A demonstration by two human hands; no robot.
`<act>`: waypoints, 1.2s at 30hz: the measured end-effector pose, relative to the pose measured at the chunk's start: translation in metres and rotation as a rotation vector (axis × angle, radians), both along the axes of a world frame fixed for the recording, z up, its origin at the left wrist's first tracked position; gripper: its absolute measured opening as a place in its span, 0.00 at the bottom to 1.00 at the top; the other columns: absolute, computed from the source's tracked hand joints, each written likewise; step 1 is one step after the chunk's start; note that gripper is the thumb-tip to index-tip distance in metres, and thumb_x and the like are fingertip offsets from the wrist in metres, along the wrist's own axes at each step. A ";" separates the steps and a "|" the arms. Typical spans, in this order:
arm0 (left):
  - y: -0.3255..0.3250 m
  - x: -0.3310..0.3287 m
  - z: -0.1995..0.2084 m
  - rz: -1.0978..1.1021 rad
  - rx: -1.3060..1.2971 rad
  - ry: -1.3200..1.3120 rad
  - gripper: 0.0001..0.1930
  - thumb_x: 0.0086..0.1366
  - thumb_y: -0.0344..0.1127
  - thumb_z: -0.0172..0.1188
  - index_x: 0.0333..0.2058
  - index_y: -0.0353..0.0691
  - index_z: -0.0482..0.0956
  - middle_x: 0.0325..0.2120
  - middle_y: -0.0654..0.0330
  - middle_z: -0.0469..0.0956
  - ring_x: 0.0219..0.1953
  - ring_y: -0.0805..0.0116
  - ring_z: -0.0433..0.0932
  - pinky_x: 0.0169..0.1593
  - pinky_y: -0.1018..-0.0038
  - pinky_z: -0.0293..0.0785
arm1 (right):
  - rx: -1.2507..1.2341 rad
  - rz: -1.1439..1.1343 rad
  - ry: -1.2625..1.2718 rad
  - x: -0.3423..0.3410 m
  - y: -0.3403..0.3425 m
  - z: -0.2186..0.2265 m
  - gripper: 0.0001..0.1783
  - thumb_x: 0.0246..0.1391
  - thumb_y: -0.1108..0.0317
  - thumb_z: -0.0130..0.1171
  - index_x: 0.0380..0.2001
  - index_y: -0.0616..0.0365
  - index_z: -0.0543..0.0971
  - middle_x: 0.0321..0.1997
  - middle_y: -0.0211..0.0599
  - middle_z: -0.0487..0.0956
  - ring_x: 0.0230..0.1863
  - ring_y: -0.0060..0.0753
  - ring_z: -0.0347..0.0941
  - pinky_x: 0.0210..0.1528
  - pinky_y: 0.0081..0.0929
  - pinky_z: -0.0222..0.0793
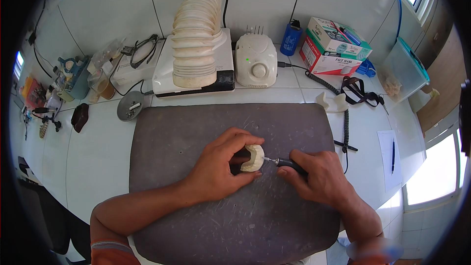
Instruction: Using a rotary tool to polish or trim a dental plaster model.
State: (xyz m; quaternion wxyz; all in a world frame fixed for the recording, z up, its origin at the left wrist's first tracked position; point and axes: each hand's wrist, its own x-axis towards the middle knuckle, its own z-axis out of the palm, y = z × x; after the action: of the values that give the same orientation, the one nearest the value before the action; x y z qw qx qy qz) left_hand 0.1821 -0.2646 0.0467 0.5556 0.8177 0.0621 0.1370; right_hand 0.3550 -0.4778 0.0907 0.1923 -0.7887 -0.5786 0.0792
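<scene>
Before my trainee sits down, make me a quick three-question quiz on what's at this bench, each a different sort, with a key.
1. Which hand holds the dark-handled tool?
2. True or false: no hand touches the pale curved piece.
3. What colour is the cylinder between the cream unit and the stacked boxes? A) red B) blue C) yellow

Key:
1. The right hand.
2. False; the left hand holds it.
3. B.
</scene>
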 end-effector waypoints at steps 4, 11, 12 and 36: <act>0.000 0.000 0.000 -0.004 -0.016 -0.012 0.33 0.64 0.23 0.81 0.67 0.42 0.81 0.62 0.57 0.74 0.62 0.65 0.83 0.66 0.67 0.88 | -0.008 0.018 -0.002 0.000 0.000 0.000 0.26 0.72 0.45 0.69 0.29 0.55 0.78 0.20 0.44 0.81 0.23 0.61 0.80 0.27 0.52 0.71; 0.001 0.000 0.000 0.001 0.009 -0.002 0.33 0.63 0.23 0.81 0.67 0.42 0.81 0.62 0.57 0.74 0.61 0.65 0.83 0.65 0.67 0.89 | -0.011 0.030 -0.002 0.000 0.000 -0.002 0.26 0.72 0.45 0.70 0.28 0.55 0.78 0.20 0.43 0.81 0.23 0.61 0.80 0.27 0.52 0.71; 0.001 0.000 0.000 0.001 0.007 0.002 0.33 0.63 0.23 0.81 0.67 0.42 0.81 0.62 0.57 0.74 0.61 0.65 0.83 0.65 0.67 0.89 | -0.002 0.035 0.003 0.001 0.000 -0.001 0.27 0.72 0.45 0.70 0.28 0.55 0.78 0.20 0.43 0.81 0.22 0.61 0.80 0.27 0.52 0.71; 0.001 0.000 0.001 -0.026 -0.029 -0.003 0.34 0.63 0.22 0.81 0.67 0.42 0.81 0.62 0.57 0.75 0.63 0.65 0.83 0.67 0.67 0.88 | 0.021 -0.015 0.048 0.002 0.000 -0.001 0.27 0.73 0.46 0.69 0.29 0.56 0.78 0.19 0.46 0.79 0.22 0.62 0.79 0.27 0.52 0.70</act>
State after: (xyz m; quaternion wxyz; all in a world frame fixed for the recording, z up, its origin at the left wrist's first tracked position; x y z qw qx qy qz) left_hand 0.1822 -0.2637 0.0474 0.5690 0.8102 0.0527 0.1303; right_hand 0.3573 -0.4776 0.0895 0.2151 -0.7887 -0.5688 0.0907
